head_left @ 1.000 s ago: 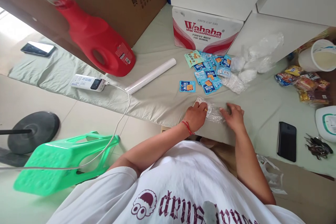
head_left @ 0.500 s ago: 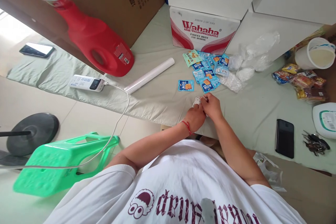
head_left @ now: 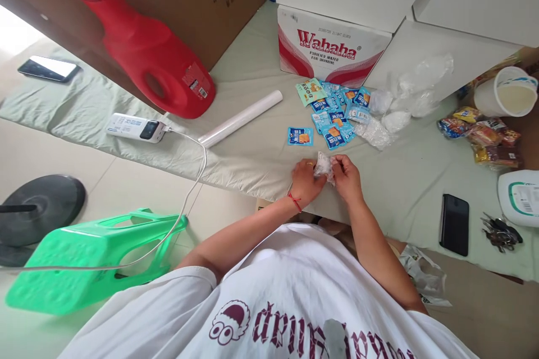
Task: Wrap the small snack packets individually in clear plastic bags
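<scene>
I seem to be in a home, judging by the green plastic stool at lower left, the bedsheet-like cloth mid-frame, and the snack packs and keys at right.

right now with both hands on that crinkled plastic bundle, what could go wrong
The plastic bundle, held between the left hand and right hand, sits near the front edge of the cloth-covered surface; if it slipped, it could fall.

The white cable runs from the power bank over that edge; a snag might drag the power bank off.

The lone blue packet lies just beyond the hands, so a forward nudge might shift it.
</scene>
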`<state>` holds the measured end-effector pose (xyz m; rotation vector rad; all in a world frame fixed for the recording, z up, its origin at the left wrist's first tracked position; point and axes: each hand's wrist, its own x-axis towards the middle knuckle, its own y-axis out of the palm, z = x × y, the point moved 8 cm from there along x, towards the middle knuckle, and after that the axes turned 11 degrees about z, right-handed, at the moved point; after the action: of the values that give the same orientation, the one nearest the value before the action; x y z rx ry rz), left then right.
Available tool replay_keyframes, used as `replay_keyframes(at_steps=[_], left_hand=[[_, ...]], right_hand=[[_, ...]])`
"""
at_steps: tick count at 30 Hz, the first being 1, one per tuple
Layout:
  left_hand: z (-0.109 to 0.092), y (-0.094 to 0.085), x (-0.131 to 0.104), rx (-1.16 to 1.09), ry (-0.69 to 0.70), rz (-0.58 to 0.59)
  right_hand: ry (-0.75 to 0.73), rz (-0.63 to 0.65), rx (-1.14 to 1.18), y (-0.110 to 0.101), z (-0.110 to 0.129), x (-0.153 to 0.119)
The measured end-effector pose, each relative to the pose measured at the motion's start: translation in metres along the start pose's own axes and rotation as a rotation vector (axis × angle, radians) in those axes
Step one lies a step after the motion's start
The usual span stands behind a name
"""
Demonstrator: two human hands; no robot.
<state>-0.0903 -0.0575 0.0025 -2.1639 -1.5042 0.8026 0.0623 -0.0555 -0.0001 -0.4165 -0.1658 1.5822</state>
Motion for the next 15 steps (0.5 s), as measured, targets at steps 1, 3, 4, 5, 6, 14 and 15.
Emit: replay_keyframes(at_steps=[1, 3, 4, 5, 6, 14, 15], left_hand=[[-0.003, 0.002, -0.001, -0.066, 0.017, -0.012], [-0.013, 0.001, -0.005, -0.129, 0.121, -0.067], [-0.019, 0.001, -0.009, -0.107, 0.199, -0.094], [-0.025, 0.001, -0.012, -0.054, 0.277, -0.107], [-0.030, 0.004, -0.015, 0.016, 0.349, -0.099], [-0.023, 0.005, -0.040, -0.256, 0.627, 0.000], [-0.012, -0.003, -0.037, -0.369, 0.509, -0.062]], right_hand=[[0.005, -0.010, 0.030, -0.002, 0.000, -0.005], [0.018, -0.014, 0.132, -0.002, 0.001, -0.018], [0.028, -0.004, 0.196, -0.001, 0.001, -0.023], [0.042, 0.018, 0.260, 0.002, 0.001, -0.029], [0.062, 0.048, 0.316, 0.006, -0.001, -0.033], [0.188, -0.008, 0.554, 0.008, -0.030, -0.044], [0.179, -0.013, 0.565, 0.008, -0.030, -0.044]])
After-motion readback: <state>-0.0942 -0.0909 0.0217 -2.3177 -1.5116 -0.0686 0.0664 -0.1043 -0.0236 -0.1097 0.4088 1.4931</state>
